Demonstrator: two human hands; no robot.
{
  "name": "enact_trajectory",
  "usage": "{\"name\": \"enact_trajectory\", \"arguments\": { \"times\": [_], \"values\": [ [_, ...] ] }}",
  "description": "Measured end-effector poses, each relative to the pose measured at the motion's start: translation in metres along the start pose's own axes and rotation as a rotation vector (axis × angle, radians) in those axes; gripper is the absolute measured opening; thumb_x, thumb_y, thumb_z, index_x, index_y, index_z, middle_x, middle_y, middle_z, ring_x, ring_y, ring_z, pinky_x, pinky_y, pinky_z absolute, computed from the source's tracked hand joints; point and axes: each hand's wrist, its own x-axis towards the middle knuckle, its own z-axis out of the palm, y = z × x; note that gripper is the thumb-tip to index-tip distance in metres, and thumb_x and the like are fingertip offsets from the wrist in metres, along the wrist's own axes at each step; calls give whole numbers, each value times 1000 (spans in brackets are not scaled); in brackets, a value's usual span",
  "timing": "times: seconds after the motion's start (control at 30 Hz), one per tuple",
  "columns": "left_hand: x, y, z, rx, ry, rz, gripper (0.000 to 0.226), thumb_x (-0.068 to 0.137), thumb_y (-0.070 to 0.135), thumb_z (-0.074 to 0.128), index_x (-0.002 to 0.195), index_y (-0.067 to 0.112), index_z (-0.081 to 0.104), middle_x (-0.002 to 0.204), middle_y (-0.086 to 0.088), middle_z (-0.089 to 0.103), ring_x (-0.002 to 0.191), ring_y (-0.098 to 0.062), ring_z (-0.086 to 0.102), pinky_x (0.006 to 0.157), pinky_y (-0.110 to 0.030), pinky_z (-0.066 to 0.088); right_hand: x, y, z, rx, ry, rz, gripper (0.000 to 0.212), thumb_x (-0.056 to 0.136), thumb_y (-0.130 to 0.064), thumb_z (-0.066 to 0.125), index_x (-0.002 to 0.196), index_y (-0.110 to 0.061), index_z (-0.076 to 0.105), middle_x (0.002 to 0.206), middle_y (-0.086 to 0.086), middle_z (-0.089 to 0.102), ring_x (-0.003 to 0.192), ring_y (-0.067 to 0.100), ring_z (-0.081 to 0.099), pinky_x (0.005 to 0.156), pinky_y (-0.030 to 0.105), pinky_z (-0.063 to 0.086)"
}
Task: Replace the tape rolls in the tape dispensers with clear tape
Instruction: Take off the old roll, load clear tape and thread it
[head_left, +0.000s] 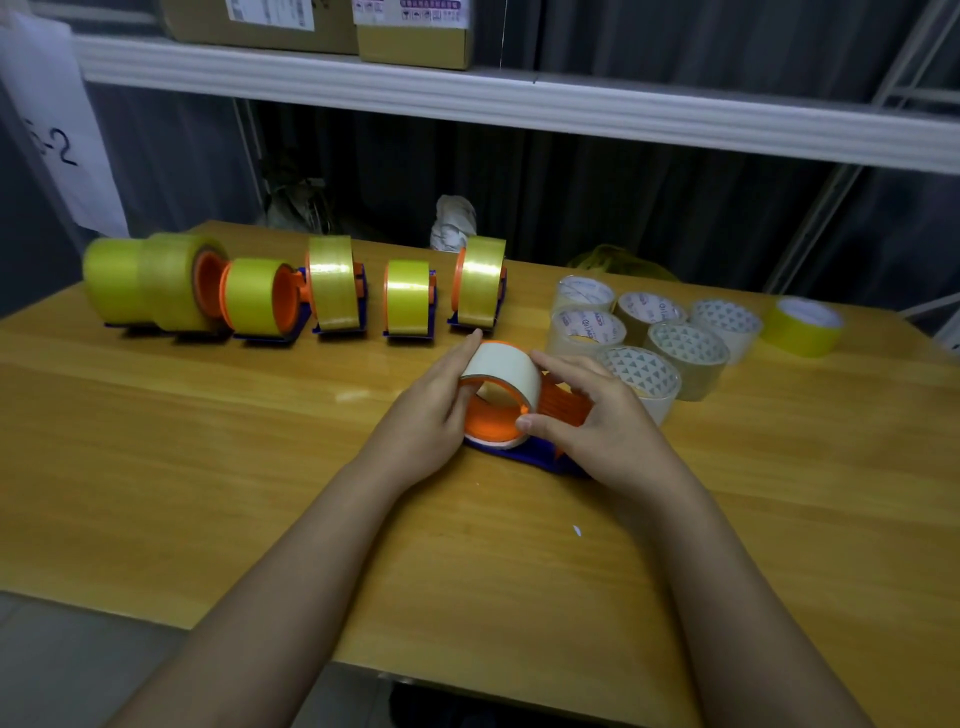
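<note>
Here my left hand (436, 410) and right hand (582, 410) meet over the dispenser (530, 452) nearest me on the bench (260, 467), a blue base with an orange hub. A clear tape roll (501, 374), pale and translucent, sits on that hub. My left grip lies along the roll's left flank with fingers fairly straight, pressing rather than clasping; my right grip is curled over the orange frame, thumb at the roll's lower edge, so it holds the dispenser steady.

Judged step: seating the clear roll fully on the hub. To do it well I would press evenly with the left palm so the core slides on square, not tilted, and keep the right hand clamping the frame so the base does not skate across the bench. Whether the core is fully home cannot be told from this view.

Behind, 5 dispensers (410, 299) in a row carry yellow tape rolls (330, 283), with a large loose yellow roll (140, 280) at the far left. To my right, 6 spare clear rolls (685, 353) lie flat in a cluster, touching one another, and 1 removed yellow roll (802, 325) rests well apart beyond them. Most of the task appears to remain
</note>
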Motion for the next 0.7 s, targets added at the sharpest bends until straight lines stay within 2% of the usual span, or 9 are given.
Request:
{"name": "enact_trajectory", "arguments": {
  "times": [0.33,0.57,0.7],
  "values": [
    [-1,3,-2,129,18,50,58,100,11,41,151,25,17,156,0,26,142,-16,27,107,-20,24,-2,-1,1,-5,50,3,66,77,-34,79,136,-33,50,127,-18,46,115,2,38,97,25,35],
    [-3,7,-2,169,47,67,59,98,8,42,151,22,19,155,-2,28,140,-18,31,108,-27,31,-2,2,1,19,61,-6,58,76,-34,80,128,-36,54,124,-15,50,109,0,41,89,24,36],
    [-3,7,-1,185,71,75,59,98,8,43,150,23,20,154,-2,30,139,-19,32,107,-29,33,-1,3,1,34,63,-7,58,76,-33,80,128,-33,55,125,-14,51,110,1,43,92,25,38]
  ]
}}
